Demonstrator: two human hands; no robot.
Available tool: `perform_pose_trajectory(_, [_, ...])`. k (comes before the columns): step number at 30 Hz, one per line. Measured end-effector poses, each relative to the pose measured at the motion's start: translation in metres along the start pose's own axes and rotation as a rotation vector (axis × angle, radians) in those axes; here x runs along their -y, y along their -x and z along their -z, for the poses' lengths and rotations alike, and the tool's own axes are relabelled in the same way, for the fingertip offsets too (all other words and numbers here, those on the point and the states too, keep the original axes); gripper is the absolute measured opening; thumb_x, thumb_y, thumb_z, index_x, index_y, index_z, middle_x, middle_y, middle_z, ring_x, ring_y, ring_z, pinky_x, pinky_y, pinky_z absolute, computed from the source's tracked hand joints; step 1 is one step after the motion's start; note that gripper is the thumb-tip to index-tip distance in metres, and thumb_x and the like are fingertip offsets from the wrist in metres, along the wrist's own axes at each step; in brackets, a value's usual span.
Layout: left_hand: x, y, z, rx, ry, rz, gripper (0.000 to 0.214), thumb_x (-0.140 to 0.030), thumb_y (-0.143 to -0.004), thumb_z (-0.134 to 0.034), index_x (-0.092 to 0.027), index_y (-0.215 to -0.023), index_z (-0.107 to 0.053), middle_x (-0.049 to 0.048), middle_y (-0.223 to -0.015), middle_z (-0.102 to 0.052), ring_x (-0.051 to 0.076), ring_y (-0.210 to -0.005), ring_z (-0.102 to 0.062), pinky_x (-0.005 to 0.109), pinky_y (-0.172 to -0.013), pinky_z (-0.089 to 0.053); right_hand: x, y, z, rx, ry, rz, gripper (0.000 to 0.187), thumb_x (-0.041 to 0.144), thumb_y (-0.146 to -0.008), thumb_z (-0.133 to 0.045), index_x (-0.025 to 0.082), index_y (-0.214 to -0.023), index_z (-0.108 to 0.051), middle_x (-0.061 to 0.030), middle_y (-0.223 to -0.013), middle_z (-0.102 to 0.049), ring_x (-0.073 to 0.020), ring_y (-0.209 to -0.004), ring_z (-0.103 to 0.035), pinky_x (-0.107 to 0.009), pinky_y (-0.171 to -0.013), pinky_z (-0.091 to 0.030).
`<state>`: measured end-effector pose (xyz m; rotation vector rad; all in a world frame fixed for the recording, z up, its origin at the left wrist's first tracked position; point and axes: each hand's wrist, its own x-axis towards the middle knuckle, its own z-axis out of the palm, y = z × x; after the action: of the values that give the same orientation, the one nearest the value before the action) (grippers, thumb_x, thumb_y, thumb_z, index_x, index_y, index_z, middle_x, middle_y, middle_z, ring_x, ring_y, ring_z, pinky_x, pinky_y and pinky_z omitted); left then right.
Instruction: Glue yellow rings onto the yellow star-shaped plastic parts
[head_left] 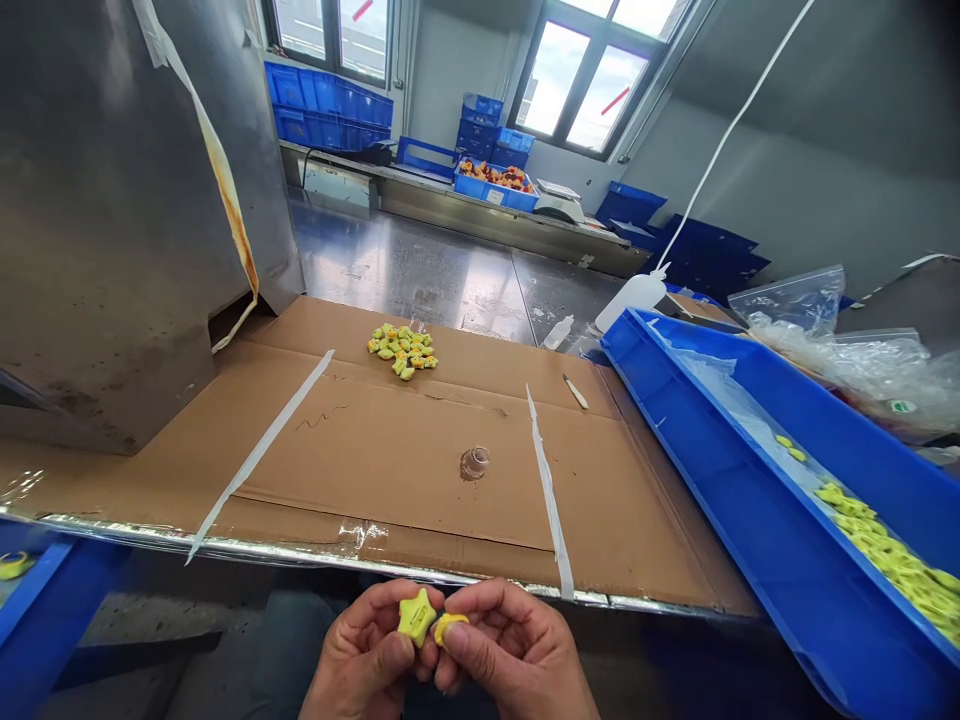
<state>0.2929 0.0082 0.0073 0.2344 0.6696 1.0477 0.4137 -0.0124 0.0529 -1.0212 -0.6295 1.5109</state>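
My left hand point(367, 655) pinches a yellow-green star-shaped piece point(417, 615) below the table's front edge. Right beside it, my right hand point(510, 655) pinches a small yellow piece point(448, 627), touching or nearly touching the star. Both hands are closed over my lap. A small pile of yellow-green star pieces point(403, 351) lies far up on the cardboard sheet point(420, 440). A tiny clear plastic cup point(475, 462) stands at the cardboard's middle.
A long blue bin point(757, 520) on the right holds several yellow parts point(892, 560) on a plastic liner. A white squeeze bottle point(632, 298) and plastic bags point(847, 345) sit beyond it. A steel housing point(112, 220) stands at left. Blue crates line the far bench.
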Motion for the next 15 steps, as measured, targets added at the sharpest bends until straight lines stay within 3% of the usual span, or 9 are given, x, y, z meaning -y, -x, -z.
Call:
perform_pose_trajectory(5, [-0.003,0.001,-0.003,-0.038,0.014,-0.015,0.033,-0.029,-0.044,-0.088,-0.020,-0.073,-0.076,0.0060,-0.074,-0.077,0.014,-0.050,-0.063,0.023,-0.050,-0.053,0.004,-0.002,0.000,-0.070,0.033,-0.002,0.024,0.027,-0.062,-0.084,0.013,-0.073,-0.069,-0.0053,-0.056,-0.070,-0.0116,-0.048,-0.063,-0.018,-0.048,-0.048])
perform_pose_trajectory(11, [-0.012,-0.001,-0.011,-0.161,0.024,0.032,0.021,-0.022,-0.050,-0.086,-0.017,-0.066,-0.074,0.0091,-0.079,-0.078,0.016,-0.057,-0.070,0.018,-0.052,-0.057,0.031,-0.008,0.007,-0.232,0.211,0.116,0.023,0.030,-0.062,-0.083,0.015,-0.075,-0.070,-0.0017,-0.054,-0.067,-0.0110,-0.050,-0.061,-0.018,-0.053,-0.049])
perform_pose_trajectory(15, [-0.013,-0.005,-0.013,-0.185,0.055,-0.001,0.039,-0.014,-0.046,-0.087,-0.020,-0.082,-0.075,0.0068,-0.083,-0.078,0.019,-0.066,-0.072,0.019,-0.059,-0.059,0.051,-0.015,0.016,-0.244,0.326,0.169,0.022,0.028,-0.062,-0.084,0.017,-0.077,-0.071,-0.0002,-0.062,-0.067,-0.0114,-0.054,-0.062,-0.018,-0.055,-0.051])
